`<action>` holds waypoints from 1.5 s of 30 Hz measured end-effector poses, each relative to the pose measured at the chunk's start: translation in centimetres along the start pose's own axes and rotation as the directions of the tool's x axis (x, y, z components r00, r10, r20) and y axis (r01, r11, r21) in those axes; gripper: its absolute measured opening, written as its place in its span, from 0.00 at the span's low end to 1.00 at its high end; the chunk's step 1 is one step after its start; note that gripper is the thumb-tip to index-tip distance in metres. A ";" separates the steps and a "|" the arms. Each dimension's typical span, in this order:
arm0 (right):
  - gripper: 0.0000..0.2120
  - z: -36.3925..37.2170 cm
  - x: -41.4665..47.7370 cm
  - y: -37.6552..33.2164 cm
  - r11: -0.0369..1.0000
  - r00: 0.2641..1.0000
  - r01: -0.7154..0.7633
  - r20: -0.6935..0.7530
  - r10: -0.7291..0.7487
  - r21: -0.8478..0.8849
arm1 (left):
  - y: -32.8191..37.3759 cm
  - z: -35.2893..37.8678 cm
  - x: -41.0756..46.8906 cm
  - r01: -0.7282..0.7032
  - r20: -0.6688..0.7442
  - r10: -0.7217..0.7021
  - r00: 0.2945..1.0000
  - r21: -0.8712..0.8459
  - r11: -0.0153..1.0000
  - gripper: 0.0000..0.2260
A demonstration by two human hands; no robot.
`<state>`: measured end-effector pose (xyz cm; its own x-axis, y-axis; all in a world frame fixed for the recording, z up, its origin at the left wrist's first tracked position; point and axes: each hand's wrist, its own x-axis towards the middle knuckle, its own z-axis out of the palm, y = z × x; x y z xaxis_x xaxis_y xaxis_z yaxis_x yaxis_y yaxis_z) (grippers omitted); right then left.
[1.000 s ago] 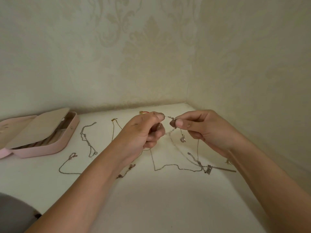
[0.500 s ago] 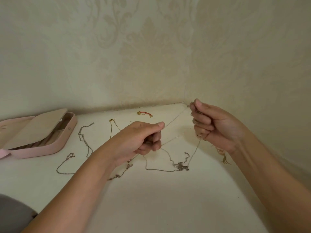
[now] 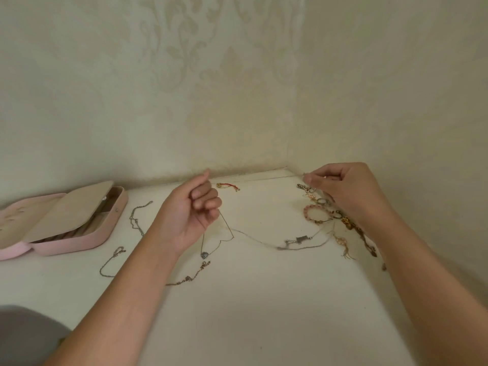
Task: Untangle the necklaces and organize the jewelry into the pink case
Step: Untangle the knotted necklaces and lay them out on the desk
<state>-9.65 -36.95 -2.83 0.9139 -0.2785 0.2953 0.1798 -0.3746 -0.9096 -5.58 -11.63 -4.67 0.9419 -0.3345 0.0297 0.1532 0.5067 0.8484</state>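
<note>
1. The fine silver necklace is our centrepiece. It drops out from under the curled fingers of the left hand and hangs to a small round pendant. From there it trails right across the white table to a knot of clasp links.
2. The left hand is raised above the table. Its fingers are folded into the palm, the thumb points up, and the chain is gripped inside that fold.
3. The right hand is over by the corner of the walls. Thumb and forefinger pinch a thin strand; we cannot tell whether it belongs to the same necklace.
4. Far left, well apart from both hands, the pink case lies open. Its beige inner flap is tilted up over the tray.
5. Between the case and the left arm we spot loose chains. One lies near the case and another in front of it. A third disappears under the forearm.
6. Near the back wall, between the hands, sits a red cord bracelet.
7. Just beside the right hand lies a pink bead bracelet. A heap of rings and gold pieces is partly hidden beneath the fingers.
8. Cream patterned wallpaper rises behind everything, and a grey shape fills the lower-left corner.
</note>
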 end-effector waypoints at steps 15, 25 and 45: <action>0.04 -0.2 0.6 0.8 0.990 0.967 0.091 -0.227 -0.114 -0.107 | 2.9 -5.4 -6.0 0.332 0.241 -0.290 0.926 -0.158 0.930 0.23; 0.05 0.5 0.2 1.0 0.975 0.966 0.119 -0.206 -0.158 -0.189 | 4.6 -5.0 -6.9 0.202 0.082 -0.224 0.971 0.221 0.954 0.20; 0.06 0.4 -0.4 1.0 0.723 0.909 0.011 0.308 0.281 -0.690 | -1.2 -3.9 -8.5 0.414 0.154 -0.412 0.898 0.017 0.910 0.30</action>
<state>-9.68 -36.84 -3.94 0.9934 -0.0854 -0.0770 -0.1112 -0.8846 -0.4529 -12.58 -6.33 -7.97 0.7369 -0.6315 -0.2412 0.5244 0.3090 0.7934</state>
